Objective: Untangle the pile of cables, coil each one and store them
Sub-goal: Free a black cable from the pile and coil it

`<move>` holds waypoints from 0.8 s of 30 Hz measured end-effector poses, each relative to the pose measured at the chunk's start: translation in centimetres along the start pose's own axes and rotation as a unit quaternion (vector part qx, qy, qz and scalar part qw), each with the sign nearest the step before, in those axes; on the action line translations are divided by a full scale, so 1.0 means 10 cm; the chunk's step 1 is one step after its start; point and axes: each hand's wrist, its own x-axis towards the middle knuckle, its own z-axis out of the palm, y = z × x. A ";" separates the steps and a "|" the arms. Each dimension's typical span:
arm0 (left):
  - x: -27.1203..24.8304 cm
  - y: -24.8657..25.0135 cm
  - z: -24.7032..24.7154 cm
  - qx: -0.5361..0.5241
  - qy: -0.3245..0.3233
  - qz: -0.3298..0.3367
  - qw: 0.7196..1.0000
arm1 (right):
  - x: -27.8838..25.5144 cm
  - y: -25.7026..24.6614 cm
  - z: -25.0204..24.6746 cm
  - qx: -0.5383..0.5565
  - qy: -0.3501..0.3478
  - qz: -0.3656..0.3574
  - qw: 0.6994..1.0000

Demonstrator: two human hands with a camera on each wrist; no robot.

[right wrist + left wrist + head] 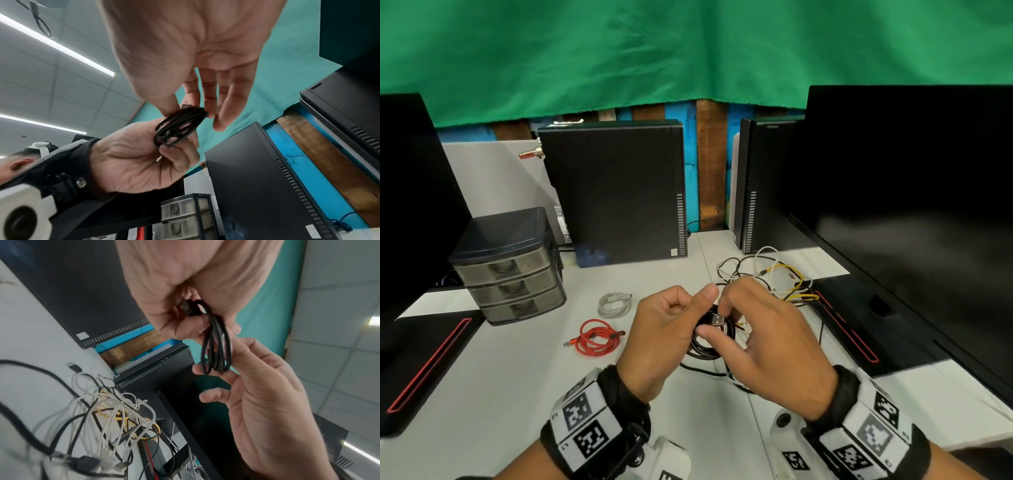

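**A:** From the head view, where do you stand?

**B:** You're mid-coil on the black cable [705, 337]. Your left hand [661, 329] grips the loops above the desk [517, 377], and your right hand [763, 335] pinches the metal USB plug [717, 320] between thumb and forefinger. The red coil [595, 337] and grey coil [614, 305] already lie finished beside you; the tangle [774, 277] of white, yellow and black leads waits behind your hands. The drawers [513, 274] sit shut, so storing seems not yet begun.

**A:** And the left wrist view?

**B:** The cable shows as thin, smooth, rubbery loops, hanging in a narrow oval from your curled left fingers [185, 327]. The tangle looks knotted and springy.

**A:** The right wrist view?

**B:** Your other right fingers [224, 104] spread loosely clear of the bundle. Next, I'd judge, you tuck the plug end through or round the loops so the stiff coil can't spring open, then set it down.
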 end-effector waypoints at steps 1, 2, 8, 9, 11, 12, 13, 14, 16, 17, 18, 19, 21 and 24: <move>-0.01 -0.01 0.01 0.003 0.000 0.004 1.000 | -0.01 -0.01 0.00 -0.009 -0.011 0.008 1.000; -0.02 -0.01 0.02 0.008 -0.005 0.008 1.000 | -0.02 -0.02 0.01 -0.018 -0.022 0.016 0.999; 0.08 0.06 -0.07 -0.081 -0.079 -0.086 0.990 | 0.04 0.09 -0.04 0.009 0.005 0.070 0.997; 0.09 0.08 -0.09 -0.095 -0.096 -0.097 0.986 | 0.05 0.12 -0.06 0.030 0.009 0.085 0.996; 0.11 0.09 -0.12 -0.106 -0.130 -0.104 0.980 | 0.06 0.16 -0.09 0.076 0.004 0.116 0.990; 0.11 0.09 -0.13 -0.115 -0.143 -0.105 0.977 | 0.06 0.17 -0.09 0.104 -0.002 0.132 0.986; 0.12 0.10 -0.15 -0.127 -0.154 -0.110 0.974 | 0.07 0.17 -0.10 0.137 -0.006 0.149 0.979; 0.12 0.11 -0.17 -0.143 -0.165 -0.117 0.969 | 0.08 0.17 -0.10 0.174 -0.006 0.165 0.971; 0.14 0.12 -0.23 -0.179 -0.184 -0.133 0.957 | 0.12 0.16 -0.13 0.254 0.002 0.199 0.946; 0.15 0.13 -0.25 -0.191 -0.195 -0.138 0.952 | 0.14 0.16 -0.14 0.294 0.006 0.215 0.931; 0.15 0.13 -0.28 -0.197 -0.207 -0.138 0.948 | 0.15 0.16 -0.16 0.325 0.006 0.226 0.918; 0.15 0.13 -0.30 -0.197 -0.218 -0.133 0.946 | 0.16 0.16 -0.17 0.344 0.002 0.232 0.910; 0.15 0.10 -0.32 -0.190 -0.233 -0.122 0.946 | 0.16 0.17 -0.18 0.362 -0.013 0.232 0.903; 0.15 0.07 -0.32 -0.169 -0.228 -0.108 0.953 | 0.14 0.20 -0.17 0.362 -0.021 0.228 0.904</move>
